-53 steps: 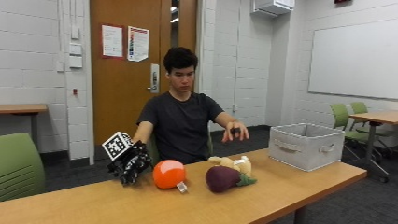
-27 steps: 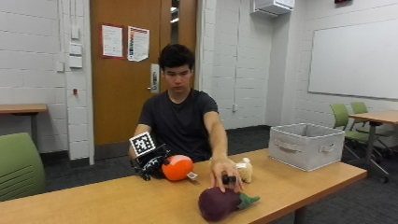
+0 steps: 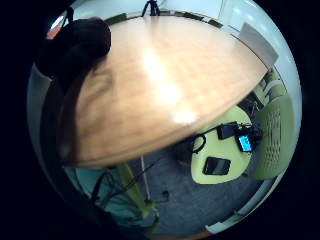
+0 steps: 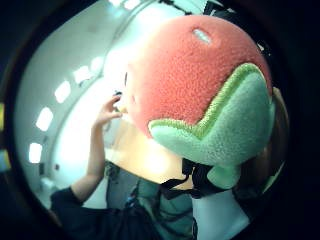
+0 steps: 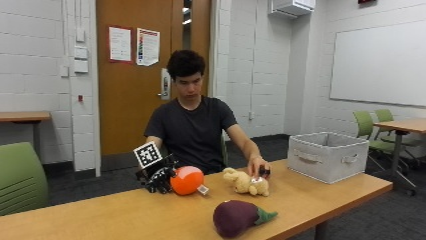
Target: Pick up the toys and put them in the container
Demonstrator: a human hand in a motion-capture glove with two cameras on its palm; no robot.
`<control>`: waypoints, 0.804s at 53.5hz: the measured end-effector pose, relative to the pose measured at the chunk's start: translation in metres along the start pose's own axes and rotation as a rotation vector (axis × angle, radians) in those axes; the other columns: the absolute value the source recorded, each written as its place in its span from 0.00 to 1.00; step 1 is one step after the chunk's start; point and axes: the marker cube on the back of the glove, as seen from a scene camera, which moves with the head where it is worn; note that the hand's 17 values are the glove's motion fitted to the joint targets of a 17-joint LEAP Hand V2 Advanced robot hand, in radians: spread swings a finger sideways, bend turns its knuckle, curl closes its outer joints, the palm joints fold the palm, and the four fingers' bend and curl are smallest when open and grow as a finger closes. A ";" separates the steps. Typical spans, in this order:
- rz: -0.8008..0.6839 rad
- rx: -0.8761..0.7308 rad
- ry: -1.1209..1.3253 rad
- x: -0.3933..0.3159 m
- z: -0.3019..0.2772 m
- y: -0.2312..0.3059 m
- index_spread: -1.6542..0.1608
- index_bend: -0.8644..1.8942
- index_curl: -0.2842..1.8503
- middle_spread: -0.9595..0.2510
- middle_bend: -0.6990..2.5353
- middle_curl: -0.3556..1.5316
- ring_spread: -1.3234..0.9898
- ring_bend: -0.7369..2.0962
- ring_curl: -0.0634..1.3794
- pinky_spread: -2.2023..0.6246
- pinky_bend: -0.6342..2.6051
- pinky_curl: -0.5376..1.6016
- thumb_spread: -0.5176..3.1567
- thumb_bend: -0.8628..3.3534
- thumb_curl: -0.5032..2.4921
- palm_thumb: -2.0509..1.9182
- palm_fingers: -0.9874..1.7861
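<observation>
**Gloved hand on the orange toy, bare hand on the bear**

The gloved right hand (image 5: 158,179) is curled against the orange toy (image 5: 187,180), fingers wrapped on its side that faces away from the other toys. The toy sits at the hand's 3 o'clock in the outside view, low over the bench (image 5: 120,217); whether it rests on the wood or is just lifted cannot be told. In the thumb-side palm view the same toy (image 4: 200,85) fills most of the frame, a pinkish-orange plush ball with a green leaf patch, close against the palm.

The bare left hand (image 5: 257,167) rests with fingers bent down on top of the tan bear (image 5: 247,183), touching its head end.

Count of toys on the bench: three. One orange ball toy, one tan bear, one purple eggplant (image 5: 237,217) with a green stem. The bear lies at the orange toy's 3 o'clock, near but apart from it. The eggplant lies on its side toward the front edge, at about 5 o'clock from the gloved hand, apart from both other toys.

One container (image 5: 329,156), a grey fabric bin with handle slots, stands on the far right part of the bench, at the gloved hand's 3 o'clock beyond the bear, well apart from the orange toy and near the bare hand.
</observation>
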 end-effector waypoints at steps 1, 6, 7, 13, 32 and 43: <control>0.003 -0.030 0.008 0.000 -0.001 0.000 0.72 0.37 0.22 0.53 0.48 0.49 0.38 0.63 0.33 0.73 0.41 0.43 0.52 0.21 0.28 0.58 0.45; -0.072 0.053 0.062 -0.001 -0.008 -0.013 0.73 0.36 0.23 0.55 0.45 0.48 0.40 0.60 0.33 0.74 0.43 0.44 0.52 0.21 0.28 0.58 0.36; -0.059 0.012 0.075 -0.004 -0.013 -0.009 0.73 0.36 0.23 0.56 0.43 0.47 0.41 0.59 0.32 0.74 0.44 0.45 0.52 0.21 0.28 0.58 0.34; 0.056 -0.015 0.174 -0.033 -0.051 0.009 0.74 0.36 0.23 0.65 0.35 0.42 0.45 0.49 0.26 0.76 0.47 0.45 0.49 0.19 0.27 0.56 0.25; 0.092 -0.135 0.206 -0.067 -0.020 -0.032 0.73 0.35 0.25 0.72 0.28 0.39 0.48 0.46 0.23 0.75 0.50 0.44 0.48 0.21 0.26 0.53 0.37; 0.012 -0.117 0.123 -0.094 0.009 -0.094 0.72 0.35 0.22 0.70 0.27 0.37 0.45 0.58 0.29 0.68 0.58 0.47 0.52 0.23 0.27 0.58 0.48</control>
